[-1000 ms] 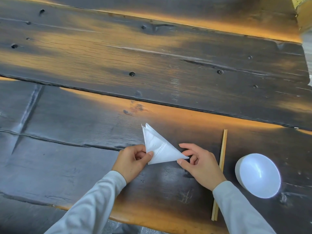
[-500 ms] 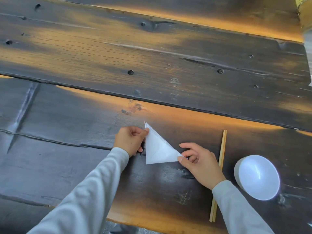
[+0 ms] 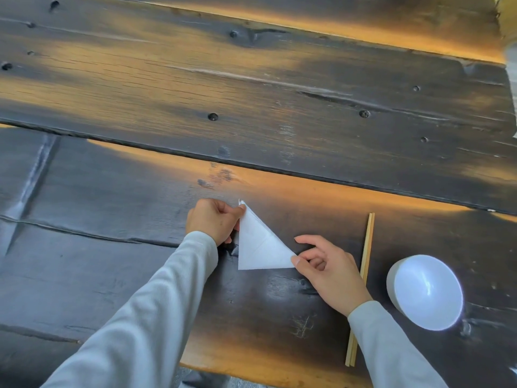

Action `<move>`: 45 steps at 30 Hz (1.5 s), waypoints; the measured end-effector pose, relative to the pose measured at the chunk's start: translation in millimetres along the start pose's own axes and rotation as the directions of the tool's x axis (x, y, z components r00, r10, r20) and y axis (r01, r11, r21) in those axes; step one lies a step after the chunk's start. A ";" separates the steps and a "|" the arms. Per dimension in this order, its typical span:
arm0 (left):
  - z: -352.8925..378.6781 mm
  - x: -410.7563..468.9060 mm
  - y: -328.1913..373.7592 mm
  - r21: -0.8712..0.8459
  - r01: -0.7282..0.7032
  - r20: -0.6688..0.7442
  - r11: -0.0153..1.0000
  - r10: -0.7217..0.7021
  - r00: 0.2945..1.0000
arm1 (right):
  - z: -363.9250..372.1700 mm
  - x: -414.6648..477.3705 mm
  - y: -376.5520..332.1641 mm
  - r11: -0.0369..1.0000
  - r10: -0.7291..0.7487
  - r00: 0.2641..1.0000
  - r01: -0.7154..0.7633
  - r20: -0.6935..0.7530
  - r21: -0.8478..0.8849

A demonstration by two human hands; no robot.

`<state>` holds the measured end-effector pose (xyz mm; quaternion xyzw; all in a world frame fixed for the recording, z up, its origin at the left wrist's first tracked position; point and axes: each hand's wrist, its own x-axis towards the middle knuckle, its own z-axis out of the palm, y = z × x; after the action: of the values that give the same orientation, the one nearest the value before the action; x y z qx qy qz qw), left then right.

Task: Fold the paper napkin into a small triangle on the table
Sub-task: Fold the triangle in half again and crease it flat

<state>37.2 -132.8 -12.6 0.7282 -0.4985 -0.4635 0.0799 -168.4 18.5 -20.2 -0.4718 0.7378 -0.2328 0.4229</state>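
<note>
Surface: a dark, scorched-looking plank table [image 3: 279, 107] with amber streaks, knots and a long seam between boards.

Item: paper napkin [image 3: 258, 247], white, already folded to a small triangle, lying on the near plank. All places below are given from it.

Left hand [image 3: 214, 221]: at the napkin's far apex, on its left side; thumb and fingers were closed in a pinch on that tip.

Right hand [image 3: 326, 271]: at the napkin's near right corner; thumb and forefinger were closed on the point, the other fingers loosely curled.

Chopsticks [image 3: 363, 275]: a pale wooden pair lying lengthwise to the right of the napkin, just beyond the right hand.

Bowl [image 3: 425, 292]: white, further right of the napkin, past the chopsticks.

Step in hand, as judged: squaring the layers and setting the creases. To do it well, the two pinched corners should be held so the layered edges line up exactly, the paper kept lightly taut and flat on the wood, then a fingertip run along the folded edge. Thin paper tears or skews under a hard pull; gentle tension looked advisable. Whether all layers already matched at the apex could not be told.
</note>
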 end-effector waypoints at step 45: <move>19.0 9.6 -5.0 0.042 -0.085 -0.227 0.995 0.093 0.969 | 5.1 0.7 -1.4 0.999 0.043 0.999 -0.043 -0.007 -0.009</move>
<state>26.8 -131.5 -31.8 0.7548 -0.5256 -0.3645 0.1457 -163.6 17.5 -22.1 -0.4568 0.7502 -0.2219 0.4234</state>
